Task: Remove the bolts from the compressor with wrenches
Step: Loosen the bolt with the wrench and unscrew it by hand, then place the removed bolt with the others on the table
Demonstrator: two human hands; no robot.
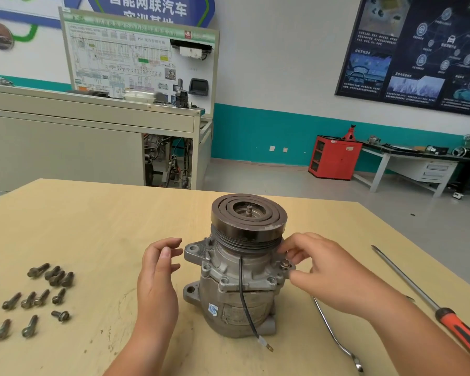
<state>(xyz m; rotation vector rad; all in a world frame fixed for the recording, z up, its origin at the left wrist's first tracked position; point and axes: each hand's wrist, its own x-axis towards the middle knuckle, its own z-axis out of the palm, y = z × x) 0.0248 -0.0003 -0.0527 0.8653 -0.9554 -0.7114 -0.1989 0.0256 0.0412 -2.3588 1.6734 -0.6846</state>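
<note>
The grey compressor [239, 294] stands upright on the wooden table [92, 226], its dark pulley [248, 215] on top and a black wire hanging down its front. One bolt [284, 265] sits in the right mounting ear. My right hand [318, 270] pinches at that bolt with thumb and fingertips. My left hand [158, 270] hovers open just left of the compressor, not touching it. Several removed bolts [38, 297] lie in rows at the table's left. A silver wrench [337, 340] lies on the table under my right forearm.
A long screwdriver [429, 302] with a red and black handle lies at the table's right edge. Behind the table stand a grey training bench, a red cabinet [335, 157] and a workbench along the wall.
</note>
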